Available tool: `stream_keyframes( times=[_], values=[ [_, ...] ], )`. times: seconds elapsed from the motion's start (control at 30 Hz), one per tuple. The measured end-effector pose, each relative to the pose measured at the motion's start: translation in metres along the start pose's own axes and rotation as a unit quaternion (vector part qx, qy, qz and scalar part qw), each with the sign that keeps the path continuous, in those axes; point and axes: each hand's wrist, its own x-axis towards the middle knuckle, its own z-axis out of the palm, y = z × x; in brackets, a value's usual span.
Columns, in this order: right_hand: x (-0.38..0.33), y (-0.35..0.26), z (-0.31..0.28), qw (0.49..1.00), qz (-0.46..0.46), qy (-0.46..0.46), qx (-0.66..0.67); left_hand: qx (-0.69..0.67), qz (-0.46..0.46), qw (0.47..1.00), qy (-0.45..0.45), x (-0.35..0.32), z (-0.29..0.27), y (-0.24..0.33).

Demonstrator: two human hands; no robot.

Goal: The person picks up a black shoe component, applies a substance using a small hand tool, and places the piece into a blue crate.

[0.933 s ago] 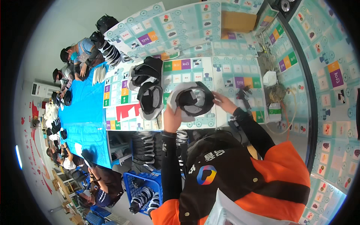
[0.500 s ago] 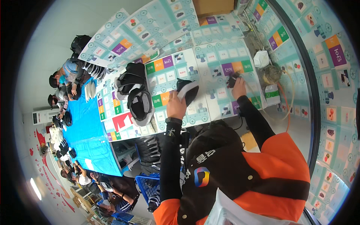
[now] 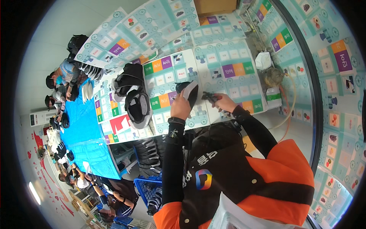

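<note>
Cap (image 3: 194, 95), black and grey-white, in left hand (image 3: 180, 108).

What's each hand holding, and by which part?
Left hand: a black-and-grey shoe, by its left side. Right hand: a dark tool, by its right end.

Table cover (image 3: 211, 100) bears lettering on coloured blocks (image 3: 228, 71); apron (image 3: 228, 179), white lettering (image 3: 207, 157); wall (image 3: 28, 164), red characters (image 3: 45, 176).
</note>
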Motion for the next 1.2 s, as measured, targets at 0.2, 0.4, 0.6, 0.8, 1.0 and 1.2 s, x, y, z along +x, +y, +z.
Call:
stream_keyframes(
  times=[0.2, 0.4, 0.6, 0.8, 1.0, 1.2],
  values=[
    [0.001, -0.022, 0.028, 0.961, -0.120, 0.068, -0.238, -0.052, -0.005, 0.998, 0.027, -0.002, -0.003, -0.011],
    [0.009, -0.007, 0.031, 0.938, -0.123, 0.089, -0.311, -0.055, -0.017, 0.998, 0.033, -0.008, -0.004, -0.011],
    [0.006, -0.010, 0.038, 0.940, -0.127, 0.112, -0.296, -0.056, -0.025, 0.998, 0.028, -0.013, -0.008, -0.011],
    [0.011, -0.009, 0.044, 0.937, -0.160, 0.105, -0.291, -0.067, -0.042, 0.997, 0.018, -0.016, -0.013, -0.011],
    [0.014, -0.019, 0.050, 0.935, -0.137, 0.100, -0.311, -0.070, -0.033, 0.997, 0.028, -0.022, -0.010, -0.019],
    [0.014, -0.020, 0.053, 0.937, -0.161, 0.076, -0.302, -0.083, -0.041, 0.996, 0.015, -0.028, -0.016, -0.019]
  ],
)
